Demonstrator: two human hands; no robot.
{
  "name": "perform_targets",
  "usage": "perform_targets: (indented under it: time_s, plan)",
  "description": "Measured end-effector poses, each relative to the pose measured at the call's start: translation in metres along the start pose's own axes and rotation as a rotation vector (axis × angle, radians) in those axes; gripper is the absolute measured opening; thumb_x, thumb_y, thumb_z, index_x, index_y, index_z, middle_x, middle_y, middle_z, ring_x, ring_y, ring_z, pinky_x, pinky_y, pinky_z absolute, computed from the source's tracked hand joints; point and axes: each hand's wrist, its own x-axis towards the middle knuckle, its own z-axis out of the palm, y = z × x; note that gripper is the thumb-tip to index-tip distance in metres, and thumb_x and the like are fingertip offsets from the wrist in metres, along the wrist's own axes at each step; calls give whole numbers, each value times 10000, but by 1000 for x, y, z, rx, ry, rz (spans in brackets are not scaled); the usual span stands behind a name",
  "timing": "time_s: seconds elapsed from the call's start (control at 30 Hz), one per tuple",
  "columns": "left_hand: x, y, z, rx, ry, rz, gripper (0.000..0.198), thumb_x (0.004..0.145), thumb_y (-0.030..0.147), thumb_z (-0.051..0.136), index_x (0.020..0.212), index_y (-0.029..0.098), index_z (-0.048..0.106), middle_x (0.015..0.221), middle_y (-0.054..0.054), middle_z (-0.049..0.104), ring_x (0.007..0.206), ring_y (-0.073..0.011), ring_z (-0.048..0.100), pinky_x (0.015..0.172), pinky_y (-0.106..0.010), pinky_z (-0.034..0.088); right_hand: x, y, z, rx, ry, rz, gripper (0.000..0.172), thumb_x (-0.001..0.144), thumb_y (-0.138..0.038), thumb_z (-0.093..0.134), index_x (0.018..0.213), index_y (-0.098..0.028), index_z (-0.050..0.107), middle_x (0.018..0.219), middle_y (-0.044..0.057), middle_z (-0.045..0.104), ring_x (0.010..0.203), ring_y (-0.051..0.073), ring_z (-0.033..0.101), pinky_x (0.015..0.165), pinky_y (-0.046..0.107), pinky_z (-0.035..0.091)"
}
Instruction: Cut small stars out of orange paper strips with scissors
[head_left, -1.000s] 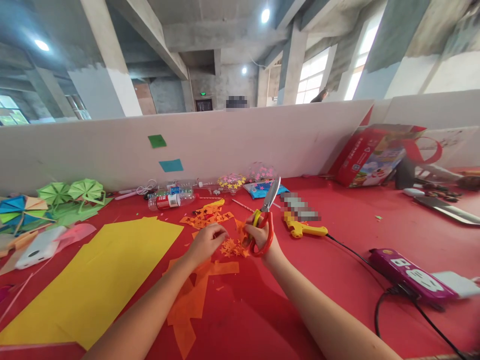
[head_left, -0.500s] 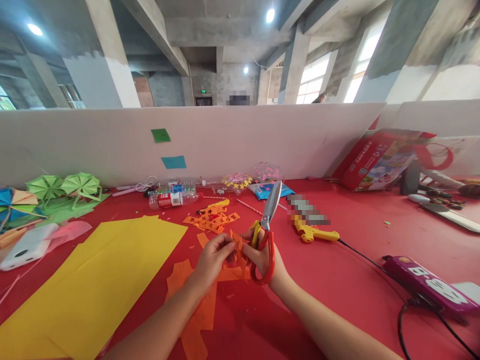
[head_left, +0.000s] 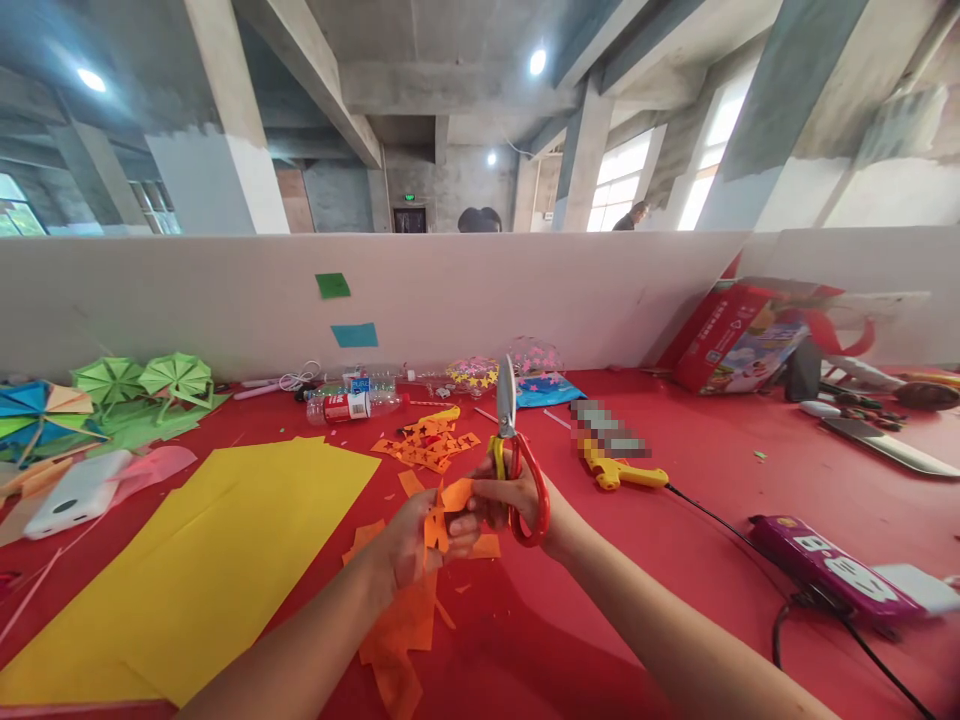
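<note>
My left hand (head_left: 412, 535) is closed around a small piece of orange paper (head_left: 436, 528), just above the table. My right hand (head_left: 517, 498) keeps hold of a pair of scissors (head_left: 507, 400), blades pointing up and away, red and yellow handle loops around the fingers. Its thumb and a fingertip also reach the upper end of the orange paper. Below and partly behind my left forearm lie orange paper sheets (head_left: 409, 620). Beyond the hands is a pile of orange strips with star-shaped holes (head_left: 429, 448).
Yellow sheets (head_left: 202, 560) cover the left, near a white device (head_left: 79, 495) and green paper umbrellas (head_left: 176, 378). Plastic bottles (head_left: 352, 405) lie at the back. Rightward are a yellow glue gun (head_left: 619, 470), its cord, a purple power strip (head_left: 836, 570) and a red bag (head_left: 739, 335).
The scissors have tilted more upright. My left hand has turned and shifted slightly left and down, with the orange paper now more exposed. The camera view has tipped up a little.
</note>
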Motion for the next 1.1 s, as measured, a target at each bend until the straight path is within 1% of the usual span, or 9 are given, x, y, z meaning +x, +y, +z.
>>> perform_targets:
  time_s: [0.1,0.27,0.33,0.4,0.47,0.57,0.77,0.93,1.1]
  plan:
    - [-1,-6,-4,37,27,21,167,691,318,619,684,169,544,488,42,383,408,-58,274,426,-206,202,1,2,3,-26,29,16,204,601,-230,684,680,-196,498,459,-55,590,310,78,433,336,189,323]
    - [-4,-10,-10,64,327,187,301,785,464,545,809,168,595,677,-26,591,568,-130,554,523,-239,397,10,11,0,-59,164,-6,214,587,-226,660,685,-213,470,436,-102,525,302,73,415,314,175,291]
    - [-7,-9,-12,60,313,230,381,784,539,556,891,175,596,799,-43,632,633,-149,599,560,-261,444,12,17,-1,-59,200,-4,222,584,-247,662,686,-213,468,427,-102,508,306,75,417,314,176,286]
    - [-9,-8,-10,63,264,258,434,765,583,568,929,182,591,857,-51,640,662,-163,618,555,-271,463,10,22,-2,-48,225,-2,242,582,-273,666,702,-213,464,442,-99,505,317,76,420,325,183,299]
    - [-10,-10,-6,95,263,213,407,746,549,608,932,187,587,847,-44,639,644,-159,620,527,-261,457,7,26,-2,-38,238,-4,262,582,-287,670,721,-214,461,476,-96,513,336,78,432,346,192,326]
    - [-10,-14,1,280,332,133,237,701,354,691,818,180,580,738,-3,618,535,-120,583,486,-231,421,0,30,-2,-43,237,0,252,598,-282,667,724,-213,460,496,-92,511,334,75,420,352,202,326]
    - [-5,-20,1,429,523,221,184,759,351,613,698,189,550,597,18,582,512,-109,531,478,-210,360,-5,38,-1,-38,257,-11,255,626,-280,660,759,-224,450,585,-87,538,356,71,429,355,204,338]
    - [-5,-18,-3,325,576,193,212,707,361,682,719,178,576,595,30,574,479,-90,502,463,-205,346,-6,42,2,-42,238,26,225,627,-240,653,757,-212,471,569,-92,535,334,59,418,335,188,317]
    - [-7,-13,-2,-1,537,169,301,742,454,630,773,157,599,611,-22,623,520,-123,572,493,-225,406,-8,41,3,-37,284,-9,228,642,-235,645,770,-213,457,591,-89,545,357,58,426,350,188,338]
